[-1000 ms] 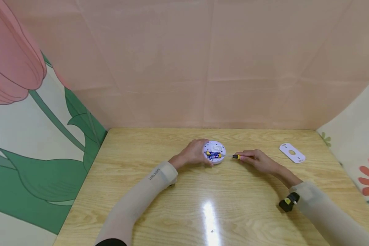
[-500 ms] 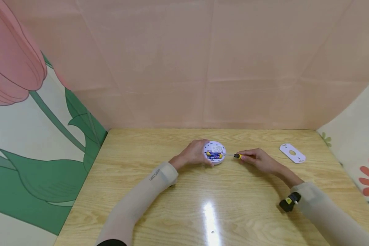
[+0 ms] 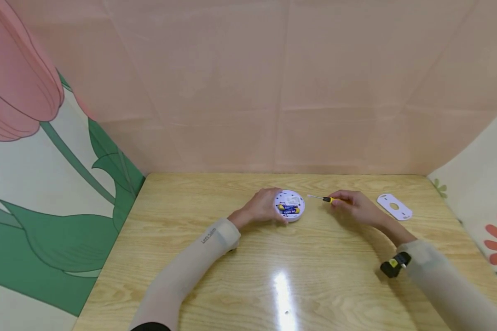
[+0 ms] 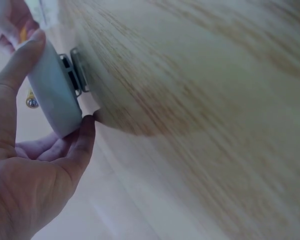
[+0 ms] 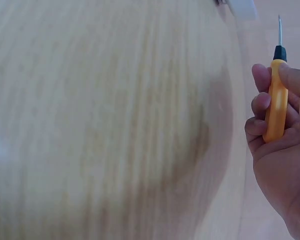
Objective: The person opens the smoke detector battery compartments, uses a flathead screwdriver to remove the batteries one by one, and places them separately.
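Note:
My left hand (image 3: 262, 204) grips the rim of a round white battery-powered device (image 3: 291, 195). Blue-and-yellow batteries (image 3: 289, 210) sit in its upturned face. From the side, in the left wrist view, thumb and fingers span the edge of the white casing (image 4: 54, 90), and a dark clip-like part (image 4: 75, 72) shows between it and the table. My right hand (image 3: 358, 209) holds a small screwdriver (image 3: 327, 199) with a yellow and black handle. Its tip points left, just apart from the device. In the right wrist view, fingers curl round the screwdriver's yellow handle (image 5: 276, 105).
A flat white plate (image 3: 384, 201) with rounded ends and a central hole lies right of my right hand. The wood-grain table (image 3: 232, 294) meets a pinkish backdrop (image 3: 215, 138) behind. Flower-printed panels stand at both sides.
The screwdriver has drawn away from the batteries and device, moving right and slightly toward the backdrop with my right hand. The left hand and device stay almost where they were.

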`<move>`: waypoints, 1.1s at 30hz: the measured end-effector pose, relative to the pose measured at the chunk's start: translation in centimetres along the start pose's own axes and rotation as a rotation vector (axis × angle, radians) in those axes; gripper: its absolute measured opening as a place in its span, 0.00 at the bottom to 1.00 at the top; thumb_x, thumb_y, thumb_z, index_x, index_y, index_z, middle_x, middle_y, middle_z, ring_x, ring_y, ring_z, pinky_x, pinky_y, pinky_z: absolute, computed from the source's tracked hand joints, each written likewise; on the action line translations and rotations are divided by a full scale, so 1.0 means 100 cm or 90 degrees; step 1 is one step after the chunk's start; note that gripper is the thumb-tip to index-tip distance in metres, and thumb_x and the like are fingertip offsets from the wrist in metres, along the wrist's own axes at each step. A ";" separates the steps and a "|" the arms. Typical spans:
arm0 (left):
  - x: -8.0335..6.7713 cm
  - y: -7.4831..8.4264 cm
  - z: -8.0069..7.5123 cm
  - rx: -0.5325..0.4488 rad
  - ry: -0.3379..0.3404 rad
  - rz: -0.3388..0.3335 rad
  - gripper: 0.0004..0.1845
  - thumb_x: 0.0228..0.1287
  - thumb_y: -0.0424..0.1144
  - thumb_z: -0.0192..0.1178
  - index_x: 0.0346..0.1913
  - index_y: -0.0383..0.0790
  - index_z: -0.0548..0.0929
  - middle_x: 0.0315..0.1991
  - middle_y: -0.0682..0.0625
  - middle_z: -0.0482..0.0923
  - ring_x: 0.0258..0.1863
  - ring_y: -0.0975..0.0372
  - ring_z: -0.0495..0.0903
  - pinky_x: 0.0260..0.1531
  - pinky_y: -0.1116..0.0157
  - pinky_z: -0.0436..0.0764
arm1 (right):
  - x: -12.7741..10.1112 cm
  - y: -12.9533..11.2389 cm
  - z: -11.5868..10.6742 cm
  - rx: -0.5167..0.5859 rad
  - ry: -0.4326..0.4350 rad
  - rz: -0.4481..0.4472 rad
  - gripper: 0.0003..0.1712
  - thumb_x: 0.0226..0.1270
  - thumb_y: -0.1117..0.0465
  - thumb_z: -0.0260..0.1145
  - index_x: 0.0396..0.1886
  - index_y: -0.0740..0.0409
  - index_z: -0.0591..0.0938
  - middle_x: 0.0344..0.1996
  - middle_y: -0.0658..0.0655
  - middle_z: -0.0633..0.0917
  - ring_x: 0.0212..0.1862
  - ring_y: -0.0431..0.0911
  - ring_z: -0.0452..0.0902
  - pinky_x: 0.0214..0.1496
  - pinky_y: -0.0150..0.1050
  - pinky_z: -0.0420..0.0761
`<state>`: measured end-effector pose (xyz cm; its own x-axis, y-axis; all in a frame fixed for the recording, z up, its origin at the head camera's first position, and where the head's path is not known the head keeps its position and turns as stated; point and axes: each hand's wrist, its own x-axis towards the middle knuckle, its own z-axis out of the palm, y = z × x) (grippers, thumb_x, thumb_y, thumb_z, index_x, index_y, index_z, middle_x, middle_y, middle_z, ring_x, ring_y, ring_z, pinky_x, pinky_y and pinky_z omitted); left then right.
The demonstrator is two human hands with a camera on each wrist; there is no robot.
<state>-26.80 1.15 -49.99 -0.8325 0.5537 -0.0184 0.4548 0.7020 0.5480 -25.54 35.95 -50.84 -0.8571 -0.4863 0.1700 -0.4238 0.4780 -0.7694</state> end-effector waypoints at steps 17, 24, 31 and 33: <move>-0.002 -0.003 0.003 0.009 0.011 0.007 0.60 0.41 0.56 0.88 0.76 0.35 0.71 0.71 0.44 0.78 0.67 0.53 0.79 0.72 0.59 0.74 | 0.018 0.019 -0.024 -0.144 0.012 0.056 0.12 0.81 0.63 0.64 0.54 0.64 0.88 0.44 0.62 0.91 0.35 0.42 0.76 0.35 0.32 0.75; -0.002 -0.002 0.003 0.014 0.017 0.004 0.59 0.40 0.56 0.88 0.76 0.37 0.72 0.70 0.45 0.78 0.66 0.53 0.79 0.72 0.58 0.75 | 0.024 0.028 -0.025 -0.168 0.024 0.060 0.14 0.81 0.62 0.64 0.56 0.65 0.87 0.49 0.65 0.90 0.42 0.46 0.78 0.42 0.33 0.76; -0.001 -0.001 0.003 0.017 0.015 -0.002 0.60 0.41 0.56 0.88 0.77 0.38 0.71 0.72 0.45 0.77 0.68 0.53 0.78 0.72 0.57 0.75 | 0.028 0.037 -0.026 -0.188 0.060 0.062 0.13 0.79 0.64 0.66 0.55 0.67 0.87 0.49 0.65 0.89 0.50 0.52 0.82 0.48 0.27 0.75; -0.001 -0.001 0.003 0.015 0.016 -0.004 0.60 0.41 0.56 0.88 0.77 0.38 0.71 0.72 0.45 0.77 0.68 0.53 0.78 0.72 0.57 0.75 | 0.030 0.040 -0.026 -0.186 0.063 0.064 0.13 0.78 0.64 0.67 0.55 0.68 0.87 0.49 0.66 0.89 0.51 0.53 0.81 0.49 0.28 0.75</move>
<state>-26.65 1.17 -50.29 -0.8426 0.5386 -0.0008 0.4571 0.7160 0.5277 -30.55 38.28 -51.83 -0.9171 -0.3595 0.1720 -0.3895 0.7167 -0.5785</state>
